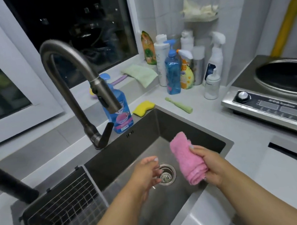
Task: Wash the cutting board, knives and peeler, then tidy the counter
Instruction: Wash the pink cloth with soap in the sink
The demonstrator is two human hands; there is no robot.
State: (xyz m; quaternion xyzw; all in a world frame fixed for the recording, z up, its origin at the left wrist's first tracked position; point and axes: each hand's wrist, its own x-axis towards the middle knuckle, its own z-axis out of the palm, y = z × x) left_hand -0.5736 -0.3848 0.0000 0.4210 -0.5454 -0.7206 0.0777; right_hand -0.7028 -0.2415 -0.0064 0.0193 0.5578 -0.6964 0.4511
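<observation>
Our right hand (209, 166) grips a folded pink cloth (187, 161) over the right side of the sink (122, 153), thumb across its front, fingers curled behind. Our left hand (147, 172) holds nothing, its fingers loosely spread just left of the drain strainer (166, 174) and above the basin floor.

In the near left part of the sink sits a dark wire rack (62, 212). The faucet (72, 80) arches over the far left of the basin, and just behind its spout stands a blue soap bottle (121, 115). A yellow sponge (143, 108) lies at the sink's far rim, with a green brush (179, 105) on the counter to its right.

We cannot see the cutting board, knives or peeler. Farther back, cleaning bottles (184, 63) cluster in the corner. At the right, a wok (287, 76) sits on an induction cooker (274, 108).
</observation>
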